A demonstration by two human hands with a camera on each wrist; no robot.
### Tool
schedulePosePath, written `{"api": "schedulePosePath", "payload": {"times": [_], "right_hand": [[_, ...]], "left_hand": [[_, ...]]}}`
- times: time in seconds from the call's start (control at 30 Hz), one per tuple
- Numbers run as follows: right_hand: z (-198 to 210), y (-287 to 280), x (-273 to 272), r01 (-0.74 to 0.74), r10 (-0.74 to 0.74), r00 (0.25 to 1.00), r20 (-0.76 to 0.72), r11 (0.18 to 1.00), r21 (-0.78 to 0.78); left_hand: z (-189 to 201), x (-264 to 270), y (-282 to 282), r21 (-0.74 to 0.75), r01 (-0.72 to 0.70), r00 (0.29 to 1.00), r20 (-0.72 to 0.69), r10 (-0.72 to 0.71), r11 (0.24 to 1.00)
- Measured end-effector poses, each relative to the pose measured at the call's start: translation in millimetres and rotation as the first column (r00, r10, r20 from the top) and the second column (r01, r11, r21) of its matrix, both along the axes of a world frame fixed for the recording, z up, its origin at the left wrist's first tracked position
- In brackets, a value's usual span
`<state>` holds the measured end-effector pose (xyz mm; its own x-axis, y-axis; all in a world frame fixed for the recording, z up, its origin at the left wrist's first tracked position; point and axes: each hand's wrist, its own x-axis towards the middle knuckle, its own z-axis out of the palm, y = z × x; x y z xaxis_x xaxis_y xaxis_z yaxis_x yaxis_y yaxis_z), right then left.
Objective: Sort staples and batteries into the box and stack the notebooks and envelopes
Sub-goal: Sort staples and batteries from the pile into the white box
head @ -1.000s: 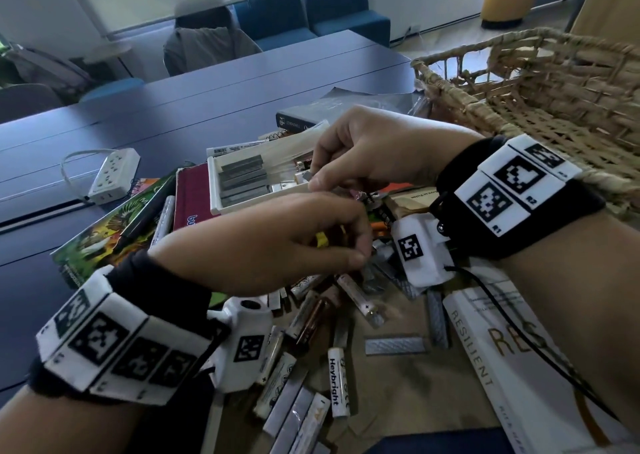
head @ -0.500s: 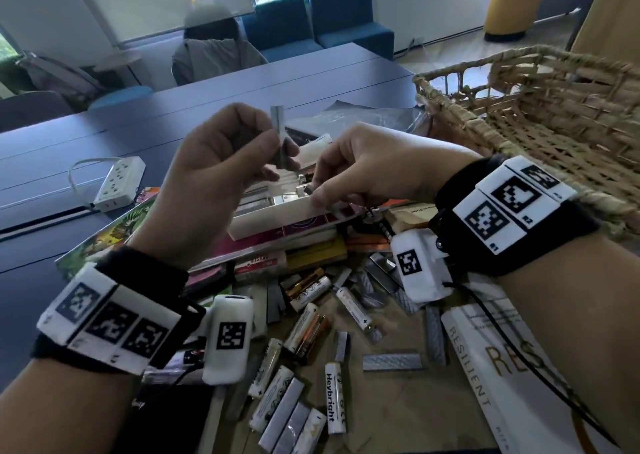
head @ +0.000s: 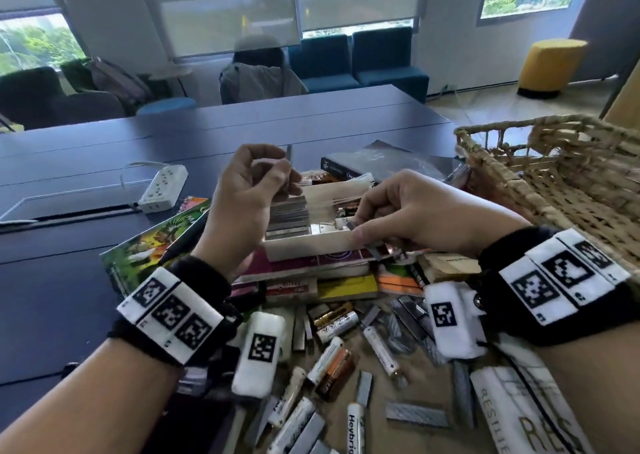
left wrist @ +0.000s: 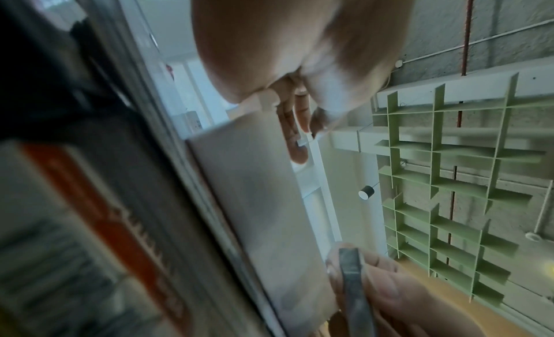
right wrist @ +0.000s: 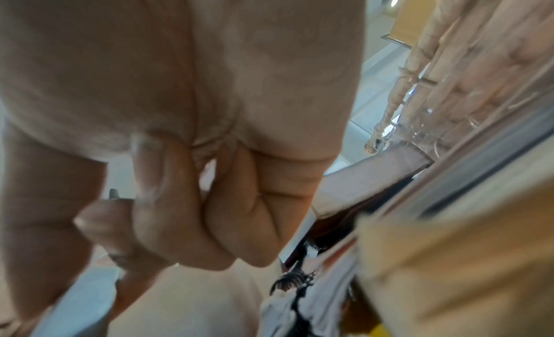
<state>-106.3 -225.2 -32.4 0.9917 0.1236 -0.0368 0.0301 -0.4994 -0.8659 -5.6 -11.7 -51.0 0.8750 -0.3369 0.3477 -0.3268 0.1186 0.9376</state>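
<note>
Staples (head: 288, 168) pinched upright in your left hand (head: 247, 204); your right hand (head: 412, 218) grips the box (head: 308, 245) rim. Next, lay them beside the filed strips.

Grey metal staple strip (head: 289, 162) pinched in my left hand (head: 249, 197), above the shallow white rectangular box (head: 308, 244). Below the box: maroon flat notebook (head: 311, 263), yellow one (head: 348, 287). Left of it, a green jungle-print book (head: 152, 245).
</note>
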Motion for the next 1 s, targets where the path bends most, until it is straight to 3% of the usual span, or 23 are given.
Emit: {"api": "schedulePosePath", "payload": {"times": [0.17,0.33,0.47,0.77,0.9,1.0], "right_hand": [[8.9,1.4,0.2,-0.035,0.036,0.999,0.02,0.998,-0.043],[17.0,20.8,9.7,0.138,-0.149,0.938,0.314,0.989,0.057],[8.5,39.9,30.7,0.156,-0.166,0.93,0.329,0.986,0.056],[-10.3,41.6,65.7,0.267,-0.149,0.901,0.407,0.93,-0.252],[-12.0,51.0,78.3,0.261,-0.106,0.892,0.44,0.914,-0.309],[-11.1,58.6,82.6,0.27,-0.05,0.89,0.454,0.86,-0.433]], "left_hand": [[-0.1,1.4,2.2,-0.055,0.017,0.998,-0.059,-0.02,0.998],[-0.1,4.5,1.6,-0.091,0.034,0.996,-0.083,-0.042,0.995],[0.3,6.9,3.4,-0.11,0.046,0.992,-0.108,-0.058,0.993],[-2.3,10.9,5.2,-0.209,0.061,0.981,-0.167,-0.097,0.976],[-2.9,12.7,5.4,-0.208,0.066,0.979,-0.175,-0.103,0.976],[-2.5,12.2,6.1,-0.229,0.078,0.974,-0.191,-0.123,0.97]]}}
